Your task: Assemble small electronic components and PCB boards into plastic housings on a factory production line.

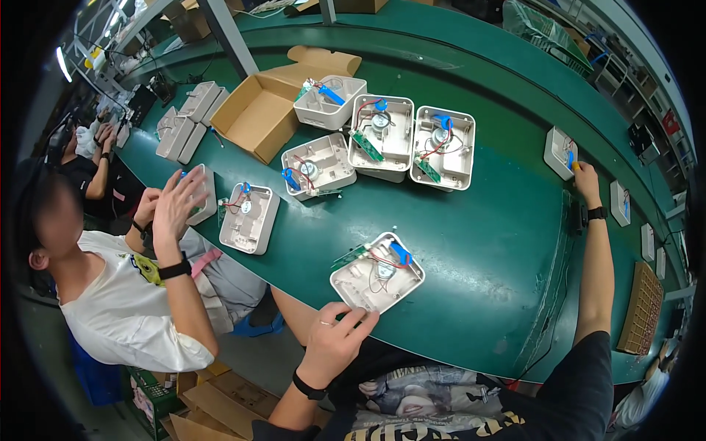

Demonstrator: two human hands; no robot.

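Note:
In front of me on the green bench lies a white plastic housing point(378, 273) with a speaker, a blue wrapped battery, thin wires and a green circuit board at its rim. My left hand point(340, 339) has its bent fingers closed at the near edge of this housing. Stretched far to the right, my right hand point(587, 184) grips the near edge of another white housing point(559, 151), which has a blue part inside. Something small and yellow shows at those right fingertips; I cannot make out what it is.
Several open housings point(381, 136) with wired parts stand grouped beyond the centre, beside an open cardboard box point(257, 114). At the left, a co-worker's hands point(175, 202) are at another housing point(202, 192). More housings point(621, 203) line the far right, near a brown gridded tray point(640, 309).

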